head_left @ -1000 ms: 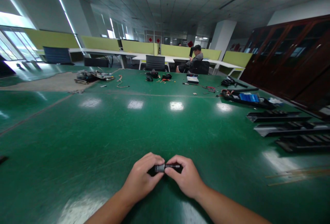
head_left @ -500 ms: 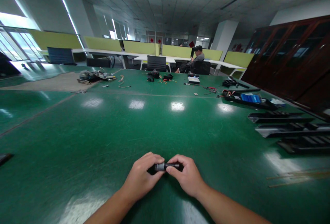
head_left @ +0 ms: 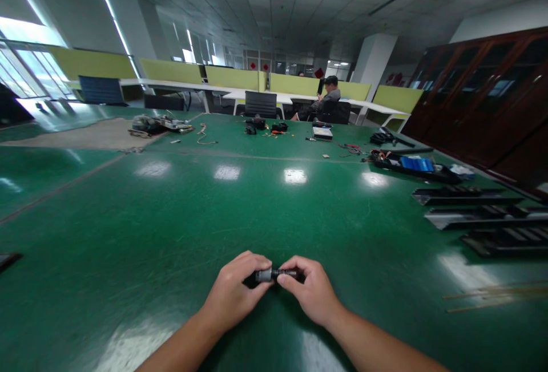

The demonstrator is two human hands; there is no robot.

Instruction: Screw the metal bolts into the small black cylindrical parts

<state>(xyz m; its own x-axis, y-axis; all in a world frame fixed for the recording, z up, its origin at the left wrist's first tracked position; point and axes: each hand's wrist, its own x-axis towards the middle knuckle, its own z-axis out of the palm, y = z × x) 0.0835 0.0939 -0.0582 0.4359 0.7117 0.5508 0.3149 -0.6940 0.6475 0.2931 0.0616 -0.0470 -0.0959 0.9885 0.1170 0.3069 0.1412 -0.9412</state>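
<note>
A small dark cylinder (head_left: 265, 275) with a grey band lies sideways between my hands, low in the middle of the view. The fingers and thumb of my left hand (head_left: 237, 286) are closed around its grey left part. My right hand (head_left: 310, 289) pinches the thinner black right part between thumb and fingers. Both hands are just above or on the green table (head_left: 240, 206); whether they touch it I cannot tell. What the cylinder is exactly is too small to tell.
Several black trays (head_left: 483, 216) and thin sticks (head_left: 496, 292) lie at the right. A dark tray with blue packs (head_left: 416, 164), wires, a white box (head_left: 322, 133) and black parts (head_left: 256, 125) stand farther back. A dark object (head_left: 8, 261) is at the left edge. A person (head_left: 329, 98) sits beyond.
The grey part and the thin black part show slightly more space between my fingertips. My left hand has shifted very slightly left; both hands keep their hold.
</note>
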